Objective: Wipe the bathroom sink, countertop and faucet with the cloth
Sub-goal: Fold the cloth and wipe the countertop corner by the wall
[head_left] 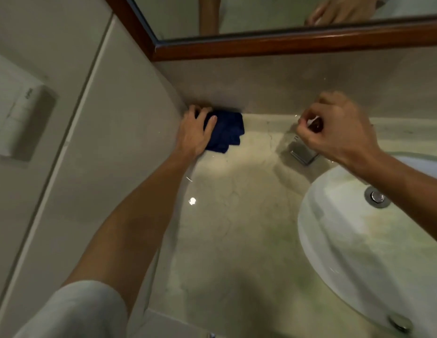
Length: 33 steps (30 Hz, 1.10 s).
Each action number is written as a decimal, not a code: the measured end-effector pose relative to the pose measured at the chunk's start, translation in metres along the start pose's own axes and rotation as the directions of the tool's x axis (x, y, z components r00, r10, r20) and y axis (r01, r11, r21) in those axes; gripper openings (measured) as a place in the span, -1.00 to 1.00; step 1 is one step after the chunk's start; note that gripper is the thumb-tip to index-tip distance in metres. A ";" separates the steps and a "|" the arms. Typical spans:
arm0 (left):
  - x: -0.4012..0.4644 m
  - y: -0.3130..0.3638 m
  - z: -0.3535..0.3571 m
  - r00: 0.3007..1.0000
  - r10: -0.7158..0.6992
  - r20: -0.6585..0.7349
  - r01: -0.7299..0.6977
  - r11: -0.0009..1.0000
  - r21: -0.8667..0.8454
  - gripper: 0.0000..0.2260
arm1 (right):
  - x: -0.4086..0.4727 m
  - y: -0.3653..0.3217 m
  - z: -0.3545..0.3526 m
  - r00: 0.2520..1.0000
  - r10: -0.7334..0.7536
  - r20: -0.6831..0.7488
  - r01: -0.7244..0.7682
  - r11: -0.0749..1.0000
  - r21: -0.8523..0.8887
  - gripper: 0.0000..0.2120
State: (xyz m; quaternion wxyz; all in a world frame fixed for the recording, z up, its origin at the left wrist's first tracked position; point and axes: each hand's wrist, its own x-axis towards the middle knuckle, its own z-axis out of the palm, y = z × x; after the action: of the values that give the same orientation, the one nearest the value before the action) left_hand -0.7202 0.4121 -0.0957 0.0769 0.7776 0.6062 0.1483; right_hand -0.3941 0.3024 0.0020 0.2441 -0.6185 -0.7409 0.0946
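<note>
Now the table is being wiped: left hand (pixel 195 132) fingers (pixel 211 123) press the cloth (pixel 227 134) into the corner, right hand (pixel 334 125) pinching something small above the faucet (pixel 303 152); next, sweep cloth toward the sink (pixel 339 230).

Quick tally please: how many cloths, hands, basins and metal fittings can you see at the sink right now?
Cloths: 1, the blue cloth
Hands: 2, left hand, right hand
Basins: 1, the white sink
Metal fittings: 3, faucet, drain, overflow cap
Total: 7
</note>
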 end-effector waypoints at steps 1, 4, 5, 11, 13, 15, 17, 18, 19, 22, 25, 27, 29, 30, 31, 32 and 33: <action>-0.003 -0.001 0.002 1.000 -0.010 0.007 0.010 1.000 -0.022 -0.61 | -0.001 0.000 -0.001 0.999 -0.030 -0.011 0.030 0.999 -0.015 -0.81; -0.014 0.003 -0.001 0.998 -0.043 0.050 0.046 0.997 -0.059 -0.63 | -0.004 0.000 -0.004 0.995 -0.092 -0.025 0.091 0.995 -0.044 -0.78; -0.020 0.003 -0.003 0.997 -0.050 0.062 0.055 0.996 -0.070 -0.64 | -0.006 0.001 -0.005 0.994 -0.107 -0.020 0.106 0.993 -0.055 -0.76; -0.083 0.009 -0.012 0.986 -0.146 0.082 0.152 0.985 -0.077 -0.65 | -0.023 0.005 -0.010 0.975 -0.190 0.114 0.201 0.975 -0.091 -0.46; -0.102 0.013 -0.014 0.983 -0.178 0.045 0.181 0.980 -0.084 -0.66 | -0.027 0.006 -0.010 0.975 -0.194 0.108 0.203 0.977 -0.073 -0.43; -0.118 0.015 -0.015 0.978 -0.208 0.014 0.208 0.974 -0.089 -0.67 | -0.026 0.007 -0.010 0.979 -0.181 0.094 0.187 0.980 -0.063 -0.43; -0.137 0.019 -0.015 0.973 -0.229 -0.008 0.227 0.968 -0.107 -0.69 | -0.028 0.006 -0.012 0.980 -0.173 0.095 0.179 0.982 -0.054 -0.45; -0.146 0.022 -0.016 0.971 -0.239 -0.017 0.235 0.964 -0.127 -0.70 | -0.030 0.006 -0.014 0.980 -0.174 0.095 0.179 0.982 -0.051 -0.47; -0.154 0.023 -0.017 0.967 -0.254 -0.019 0.249 0.957 -0.149 -0.71 | -0.031 0.007 -0.014 0.980 -0.177 0.093 0.182 0.982 -0.049 -0.47; -0.181 0.024 -0.019 0.961 -0.276 -0.030 0.268 0.951 -0.151 -0.71 | -0.032 0.008 -0.016 0.977 -0.198 0.078 0.201 0.979 -0.031 -0.52; -0.202 0.023 -0.021 0.958 -0.284 -0.041 0.274 0.948 -0.159 -0.71 | -0.032 0.008 -0.015 0.979 -0.194 0.060 0.195 0.981 -0.020 -0.56; -0.216 0.023 -0.022 0.955 -0.293 -0.048 0.282 0.946 -0.157 -0.70 | -0.033 0.008 -0.015 0.978 -0.199 0.057 0.200 0.979 -0.023 -0.54; -0.229 0.022 -0.024 0.952 -0.304 -0.044 0.294 0.944 -0.150 -0.71 | -0.034 0.008 -0.015 0.977 -0.204 0.056 0.205 0.978 -0.022 -0.53; -0.235 0.023 -0.024 0.950 -0.309 -0.040 0.300 0.942 -0.150 -0.72 | -0.034 0.008 -0.015 0.978 -0.202 0.056 0.204 0.979 -0.020 -0.53; -0.241 0.024 -0.025 0.949 -0.314 -0.036 0.305 0.940 -0.151 -0.73 | -0.034 0.007 -0.016 0.978 -0.201 0.056 0.202 0.979 -0.020 -0.53; -0.246 0.024 -0.027 0.946 -0.321 -0.033 0.313 0.937 -0.154 -0.73 | -0.034 0.007 -0.016 0.978 -0.199 0.054 0.200 0.980 -0.019 -0.53; -0.249 0.025 -0.028 0.942 -0.333 -0.027 0.325 0.932 -0.160 -0.73 | -0.035 0.006 -0.016 0.979 -0.195 0.052 0.196 0.980 -0.015 -0.54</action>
State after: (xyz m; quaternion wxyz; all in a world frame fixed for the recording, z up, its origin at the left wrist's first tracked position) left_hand -0.7619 0.1633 -0.0960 0.1439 0.6526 0.7166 0.2000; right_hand -0.3773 0.2677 0.0043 0.2275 -0.5424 -0.8049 0.0782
